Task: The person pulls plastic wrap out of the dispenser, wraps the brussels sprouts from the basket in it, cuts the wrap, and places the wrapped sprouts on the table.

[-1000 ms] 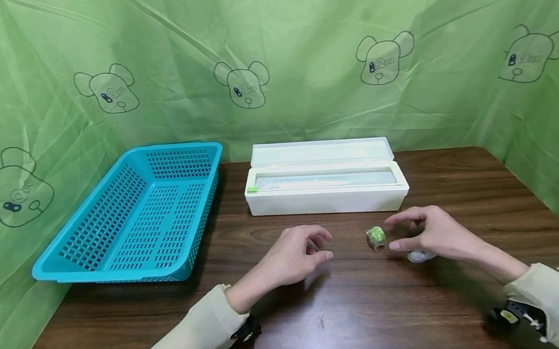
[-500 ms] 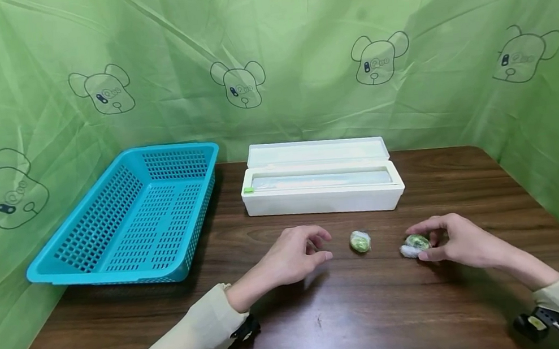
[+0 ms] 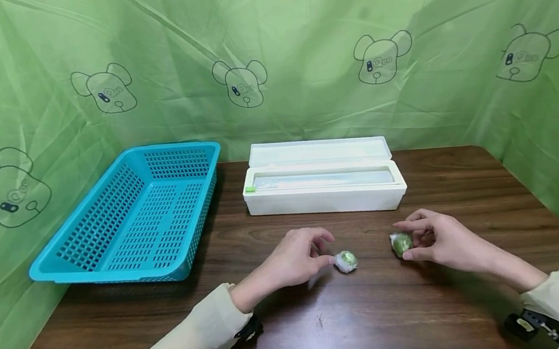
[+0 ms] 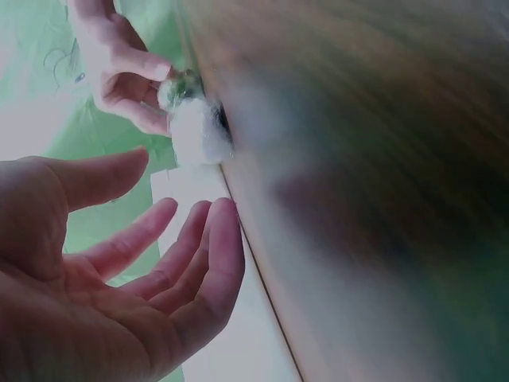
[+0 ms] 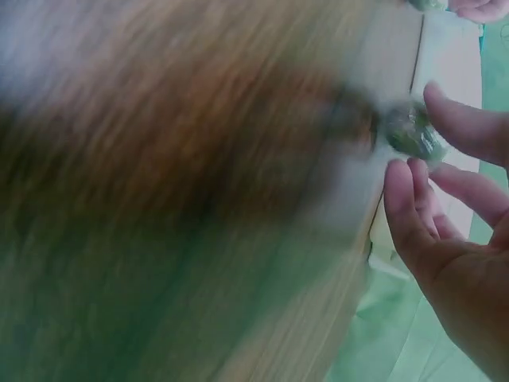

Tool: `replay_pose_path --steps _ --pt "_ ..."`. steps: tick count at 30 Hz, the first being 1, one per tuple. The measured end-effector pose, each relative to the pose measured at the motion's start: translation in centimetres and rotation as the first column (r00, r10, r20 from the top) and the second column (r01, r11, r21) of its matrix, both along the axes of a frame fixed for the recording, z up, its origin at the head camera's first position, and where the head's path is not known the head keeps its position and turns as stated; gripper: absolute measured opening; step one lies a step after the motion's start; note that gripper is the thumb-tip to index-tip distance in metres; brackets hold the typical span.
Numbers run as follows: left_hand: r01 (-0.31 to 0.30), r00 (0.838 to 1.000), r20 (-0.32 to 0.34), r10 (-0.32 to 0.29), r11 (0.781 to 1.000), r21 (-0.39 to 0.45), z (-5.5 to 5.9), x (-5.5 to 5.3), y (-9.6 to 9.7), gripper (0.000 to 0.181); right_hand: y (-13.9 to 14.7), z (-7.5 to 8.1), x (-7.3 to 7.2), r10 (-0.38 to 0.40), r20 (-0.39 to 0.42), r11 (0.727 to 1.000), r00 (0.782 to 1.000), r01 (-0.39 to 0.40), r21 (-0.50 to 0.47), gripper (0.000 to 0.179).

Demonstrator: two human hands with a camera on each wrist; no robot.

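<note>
Two small green balls in crinkled clear film are on the brown table. My right hand [image 3: 442, 240] has its thumb and fingertips around one film-wrapped ball [image 3: 400, 244]; in the right wrist view this ball [image 5: 412, 131] lies between the thumb tip and the fingertips. The other film-wrapped ball [image 3: 346, 261] is right at the thumb tip of my left hand [image 3: 295, 258]. In the left wrist view that ball [image 4: 199, 134] shows whitish, beyond the fingertips. My left fingers curve loosely, with a gap between thumb and index finger and nothing in it.
A long white cling film dispenser [image 3: 325, 199] with its lid raised stands behind the hands, a small green slider at its left end. To the left is a blue perforated plastic basket [image 3: 186, 264]. Green cloth [image 3: 309, 69] with bear-head outlines hangs behind the table [image 3: 377, 323].
One wrapped ball has rolled left and toward me, up to my left thumb. My right hand has moved to the second ball and shifted it slightly left. The left hand has barely moved.
</note>
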State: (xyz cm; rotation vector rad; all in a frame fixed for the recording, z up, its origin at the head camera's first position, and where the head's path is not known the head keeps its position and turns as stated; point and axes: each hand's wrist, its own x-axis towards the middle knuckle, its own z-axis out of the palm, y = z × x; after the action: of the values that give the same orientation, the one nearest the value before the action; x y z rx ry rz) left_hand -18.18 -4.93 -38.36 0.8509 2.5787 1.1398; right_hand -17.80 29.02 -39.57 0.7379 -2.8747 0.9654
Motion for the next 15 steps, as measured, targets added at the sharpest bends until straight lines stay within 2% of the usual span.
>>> replay_pose_path --steps 6,10,15 --pt "0.007 1.0 0.008 -0.007 0.999 -0.051 0.08 0.19 0.47 0.031 0.01 -0.29 -0.26 0.061 0.061 0.998 0.996 -0.059 -0.03 0.042" --pt "0.0 1.0 0.015 0.001 0.999 -0.053 0.07 0.15 0.49 0.031 0.39 -0.48 -0.54 0.091 0.078 0.995 0.993 -0.087 -0.049 0.04" --pt "-0.001 1.0 0.01 0.002 0.999 -0.046 0.03 0.17 0.45 0.031 0.92 -0.41 -0.72 0.115 0.161 0.989 0.98 -0.097 -0.111 0.043"
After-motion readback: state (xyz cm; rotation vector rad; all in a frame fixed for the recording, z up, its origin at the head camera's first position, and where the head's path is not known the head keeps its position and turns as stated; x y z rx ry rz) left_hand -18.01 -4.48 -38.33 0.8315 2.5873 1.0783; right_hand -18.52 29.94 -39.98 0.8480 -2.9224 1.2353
